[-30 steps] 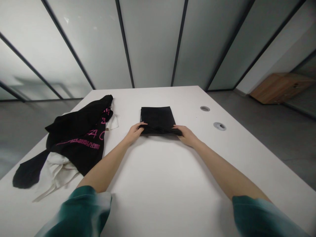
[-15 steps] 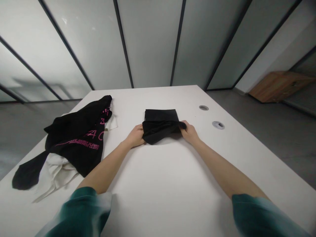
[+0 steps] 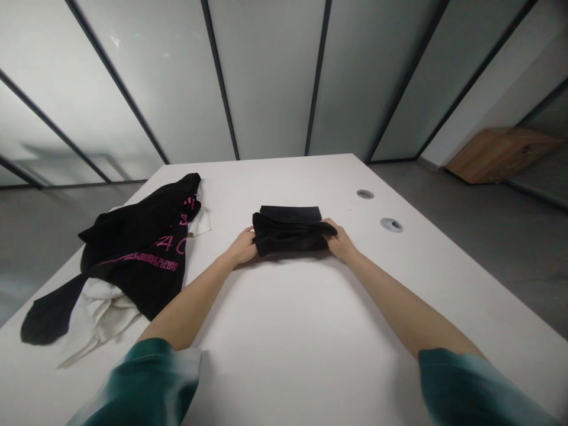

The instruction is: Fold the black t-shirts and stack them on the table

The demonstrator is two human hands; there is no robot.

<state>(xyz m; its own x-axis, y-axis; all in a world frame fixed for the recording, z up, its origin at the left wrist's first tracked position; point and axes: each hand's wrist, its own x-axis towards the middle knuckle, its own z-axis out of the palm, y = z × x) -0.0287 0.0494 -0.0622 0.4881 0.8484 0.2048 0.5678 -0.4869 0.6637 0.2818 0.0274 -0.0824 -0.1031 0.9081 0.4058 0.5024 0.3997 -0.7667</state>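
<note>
Head view: a black garment with pink lettering (image 3: 133, 228) lies over white cloth (image 3: 109, 307), perhaps put aside for working room; on the worktop (image 3: 302, 331), the left hand (image 3: 244, 246) and right hand (image 3: 339, 240) hold opposite ends of a folded black cloth (image 3: 290, 239) between them, fingers closed on it, seemingly to keep the fold even

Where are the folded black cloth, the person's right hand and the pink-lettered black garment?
Folded black cloth (image 3: 290, 239): head view, on its near layer.
Right hand (image 3: 339, 241): head view, middle of the hand.
Pink-lettered black garment (image 3: 135, 234): head view, on plain black fabric.
</note>
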